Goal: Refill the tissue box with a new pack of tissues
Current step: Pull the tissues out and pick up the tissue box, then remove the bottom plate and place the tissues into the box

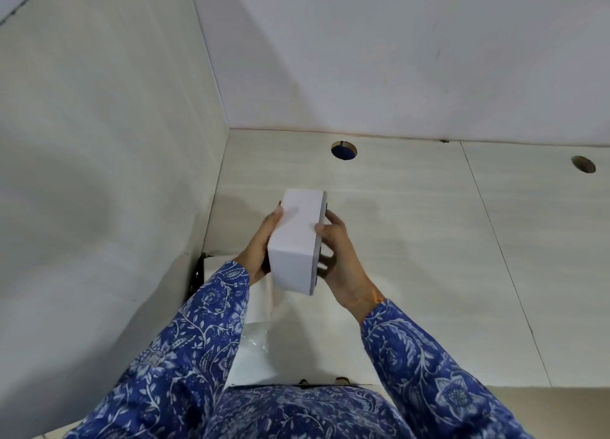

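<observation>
A white rectangular tissue box [297, 240] is held above the pale counter [412, 257], turned on its side with a plain white face toward me. My left hand [260, 247] grips its left side. My right hand [336, 253] holds its right side, where a grey rim and small dark feet show. Below the box, near the counter's front left, lies a white pack of tissues in clear wrap [254, 353], partly hidden by my left sleeve.
White walls meet at a corner to the left and behind the counter. Two round holes [344, 150] [583, 164] are cut in the counter near the back wall. A dark object [197, 273] sits at the left wall beside the pack.
</observation>
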